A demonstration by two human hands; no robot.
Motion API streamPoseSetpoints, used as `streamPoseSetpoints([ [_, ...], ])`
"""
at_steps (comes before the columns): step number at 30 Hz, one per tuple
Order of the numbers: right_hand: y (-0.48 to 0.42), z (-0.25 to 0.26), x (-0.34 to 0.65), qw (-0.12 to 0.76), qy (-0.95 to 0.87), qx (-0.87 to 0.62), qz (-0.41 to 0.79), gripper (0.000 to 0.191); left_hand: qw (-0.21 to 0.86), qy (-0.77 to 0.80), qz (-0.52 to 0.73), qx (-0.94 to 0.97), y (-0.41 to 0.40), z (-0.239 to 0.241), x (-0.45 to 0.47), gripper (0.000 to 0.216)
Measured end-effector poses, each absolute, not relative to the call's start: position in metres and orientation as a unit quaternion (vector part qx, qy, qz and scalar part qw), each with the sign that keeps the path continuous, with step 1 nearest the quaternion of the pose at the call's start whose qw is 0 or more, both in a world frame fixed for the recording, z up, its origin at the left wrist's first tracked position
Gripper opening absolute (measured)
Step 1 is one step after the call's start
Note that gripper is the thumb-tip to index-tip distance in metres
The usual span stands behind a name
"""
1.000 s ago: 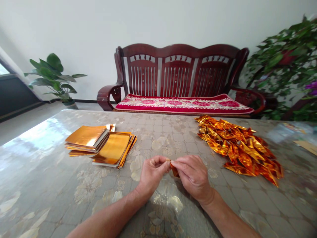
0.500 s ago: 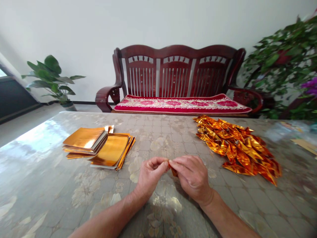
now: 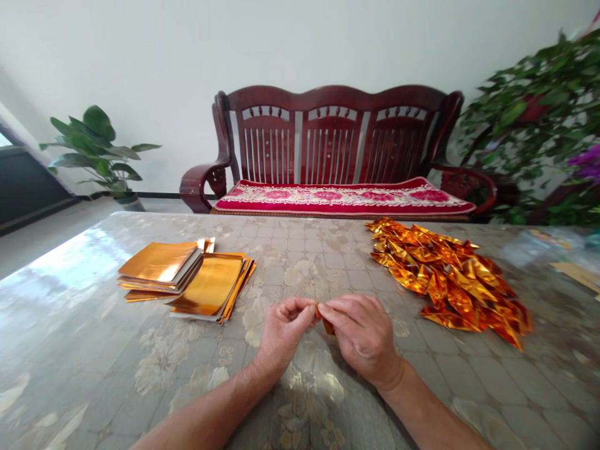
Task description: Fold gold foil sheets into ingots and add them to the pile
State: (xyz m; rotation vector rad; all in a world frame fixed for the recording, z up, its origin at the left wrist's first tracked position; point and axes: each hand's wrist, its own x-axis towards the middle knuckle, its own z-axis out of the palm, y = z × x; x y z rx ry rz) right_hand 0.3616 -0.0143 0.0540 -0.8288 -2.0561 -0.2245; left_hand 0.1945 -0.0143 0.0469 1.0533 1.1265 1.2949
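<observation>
My left hand [image 3: 284, 331] and my right hand [image 3: 362, 334] meet over the table's near middle, fingers pinched on a small folded piece of gold foil paper [image 3: 326, 324], mostly hidden between them. To the left lie stacks of flat gold foil sheets [image 3: 187, 275]. To the right is a heap of folded gold foil pieces [image 3: 450, 280].
The table [image 3: 94, 337] has a glossy floral cover. Behind it stands a dark red wooden bench [image 3: 335, 150] with a red cushion. A potted plant [image 3: 98, 150] is at the far left, leafy plants [image 3: 544, 125] at the right. Papers [image 3: 576, 273] lie at the right edge.
Both hands stay pinched on the folded foil with only slight finger movement; the view has shifted a little.
</observation>
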Motion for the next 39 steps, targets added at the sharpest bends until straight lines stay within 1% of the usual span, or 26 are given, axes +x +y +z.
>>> streamPoseSetpoints([
  [3,-0.015,0.054,0.361,0.439,-0.829,-0.336,-0.084,0.029,0.537,0.469,0.548,0.438,-0.014,0.047,0.195,0.016],
  [6,-0.016,0.055,0.359,0.441,-0.825,-0.346,-0.070,0.025,0.545,0.459,0.555,0.429,-0.016,0.047,0.195,0.021],
  [10,-0.018,0.053,0.356,0.461,-0.809,-0.361,-0.041,0.021,0.558,0.441,0.567,0.415,-0.017,0.042,0.196,0.027],
  [16,-0.018,0.046,0.352,0.498,-0.789,-0.358,0.030,0.023,0.589,0.401,0.578,0.397,-0.017,0.036,0.198,0.030],
  [23,-0.017,0.040,0.351,0.520,-0.759,-0.380,0.095,0.017,0.593,0.408,0.568,0.399,-0.017,0.037,0.200,0.033],
  [35,-0.016,0.043,0.351,0.524,-0.746,-0.408,0.058,0.012,0.566,0.423,0.555,0.438,-0.017,0.036,0.201,0.027],
  [39,-0.016,0.043,0.353,0.513,-0.748,-0.419,0.045,0.012,0.575,0.410,0.551,0.444,-0.020,0.037,0.202,0.025],
])
